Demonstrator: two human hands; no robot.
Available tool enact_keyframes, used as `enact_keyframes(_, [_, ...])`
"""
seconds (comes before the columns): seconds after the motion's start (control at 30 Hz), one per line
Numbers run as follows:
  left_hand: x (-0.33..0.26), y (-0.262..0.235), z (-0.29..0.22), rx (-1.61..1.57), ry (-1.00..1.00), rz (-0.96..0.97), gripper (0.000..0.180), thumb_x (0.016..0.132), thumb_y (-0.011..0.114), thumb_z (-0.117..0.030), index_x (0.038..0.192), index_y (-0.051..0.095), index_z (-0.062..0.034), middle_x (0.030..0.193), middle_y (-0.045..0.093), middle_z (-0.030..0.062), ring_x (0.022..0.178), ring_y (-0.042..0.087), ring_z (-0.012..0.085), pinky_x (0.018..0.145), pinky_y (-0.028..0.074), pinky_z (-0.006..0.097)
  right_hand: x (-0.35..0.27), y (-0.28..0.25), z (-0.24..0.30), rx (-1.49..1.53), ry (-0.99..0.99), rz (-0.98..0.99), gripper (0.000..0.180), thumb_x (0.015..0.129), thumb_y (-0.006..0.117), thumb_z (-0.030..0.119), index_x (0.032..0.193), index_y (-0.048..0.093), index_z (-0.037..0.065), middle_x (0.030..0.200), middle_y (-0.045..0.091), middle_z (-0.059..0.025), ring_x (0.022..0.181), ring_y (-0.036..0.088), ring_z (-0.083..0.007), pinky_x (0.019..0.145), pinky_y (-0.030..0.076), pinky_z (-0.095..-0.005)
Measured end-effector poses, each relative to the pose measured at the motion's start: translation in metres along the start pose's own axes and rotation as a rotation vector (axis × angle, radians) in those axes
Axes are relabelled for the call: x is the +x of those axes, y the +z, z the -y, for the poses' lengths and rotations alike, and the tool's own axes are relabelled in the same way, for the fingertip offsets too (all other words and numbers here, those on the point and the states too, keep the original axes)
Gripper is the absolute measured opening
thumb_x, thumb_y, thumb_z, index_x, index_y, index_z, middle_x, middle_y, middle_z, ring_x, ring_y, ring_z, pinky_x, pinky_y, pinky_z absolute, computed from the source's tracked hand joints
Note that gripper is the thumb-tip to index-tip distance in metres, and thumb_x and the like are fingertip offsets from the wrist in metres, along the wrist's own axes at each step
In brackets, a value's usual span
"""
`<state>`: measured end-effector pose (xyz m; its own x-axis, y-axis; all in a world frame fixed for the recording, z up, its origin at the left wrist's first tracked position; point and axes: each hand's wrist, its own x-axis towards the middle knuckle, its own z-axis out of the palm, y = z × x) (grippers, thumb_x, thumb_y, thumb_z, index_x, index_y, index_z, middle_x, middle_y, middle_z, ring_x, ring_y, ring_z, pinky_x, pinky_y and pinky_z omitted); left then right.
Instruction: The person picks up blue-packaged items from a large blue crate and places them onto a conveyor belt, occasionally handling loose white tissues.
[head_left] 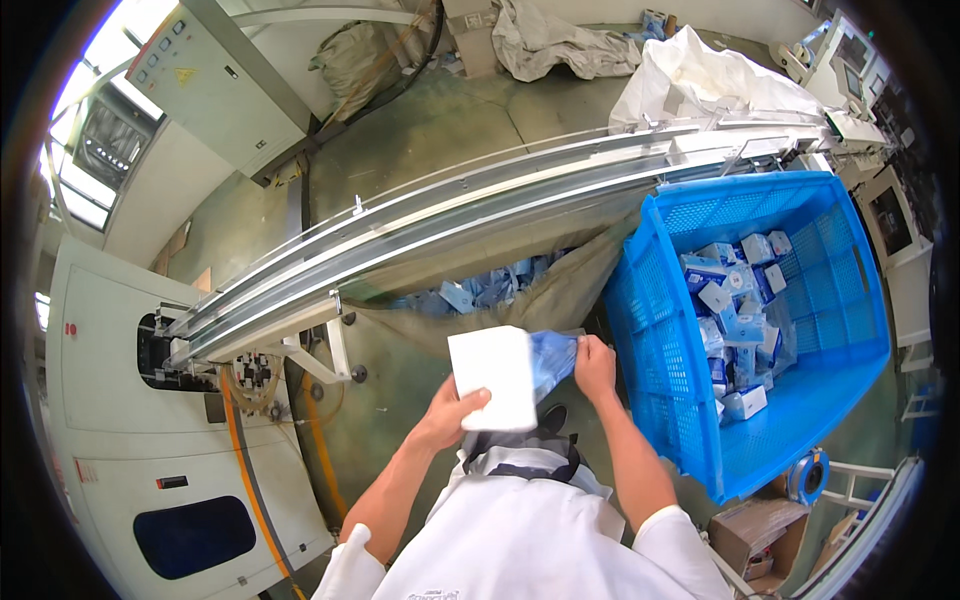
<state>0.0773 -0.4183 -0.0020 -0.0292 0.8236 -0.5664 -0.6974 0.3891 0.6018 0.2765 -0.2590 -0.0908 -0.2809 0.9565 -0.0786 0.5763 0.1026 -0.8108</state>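
My left hand [452,412] is closed on a white stack of tissues [497,380], with the thumb lying on its front face. Beside the stack's right edge hangs a crumpled blue plastic wrapper [552,362]. My right hand [595,366] pinches the wrapper's right end. Whether the wrapper still covers part of the stack, I cannot tell. Both hands are in front of my body, near a mesh net [560,300] slung below the conveyor. Blue wrappers or packs [490,290] lie in the net. The fingers of my left hand behind the stack are hidden.
To the right stands a large blue plastic crate [665,400] with several blue-and-white tissue packs [740,300] inside. A conveyor rail [440,235] runs across from a white machine [100,350] at left. A cardboard box [755,540] sits lower right; a white sack [700,80] lies beyond the rail.
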Motion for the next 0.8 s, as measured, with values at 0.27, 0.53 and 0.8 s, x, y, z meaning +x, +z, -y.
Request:
enact_keyframes(0.27, [0.020, 0.025, -0.050, 0.453, 0.070, 0.207, 0.090, 0.070, 0.075, 0.002, 0.145, 0.023, -0.0029, 0.133, 0.045, 0.0100, 0.124, 0.043, 0.0206, 0.103, 0.037, 0.036, 0.006, 0.081, -0.029, 1.241, 0.767, 0.317, 0.060, 0.097, 0.039, 0.049, 0.133, 0.044, 0.001, 0.115, 0.060, -0.0157, 0.106, 0.057, -0.0250, 0.092, 0.044, -0.0373])
enact_keyframes(0.53, [0.091, -0.034, -0.082, 0.381, 0.145, 0.113, 0.102, 0.069, 0.072, 0.006, 0.149, 0.010, -0.0061, 0.140, 0.038, 0.0131, 0.129, 0.039, 0.0238, 0.105, 0.034, 0.037, 0.015, 0.061, 0.087, 1.150, 0.150, 0.358, 0.082, 0.088, 0.058, 0.046, 0.146, 0.020, 0.003, 0.140, 0.042, -0.0138, 0.126, 0.045, -0.0246, 0.107, 0.031, -0.0390])
enact_keyframes(0.8, [0.206, -0.120, -0.063, 1.294, 0.379, 0.154, 0.077, 0.086, 0.060, -0.037, 0.144, 0.025, 0.0012, 0.133, 0.042, 0.0269, 0.126, 0.037, 0.0398, 0.106, 0.029, 0.045, 0.033, 0.063, 0.071, 1.073, 0.464, -0.225, 0.070, 0.074, 0.061, -0.004, 0.138, 0.032, 0.000, 0.128, 0.050, -0.0142, 0.116, 0.053, -0.0274, 0.099, 0.043, -0.0389])
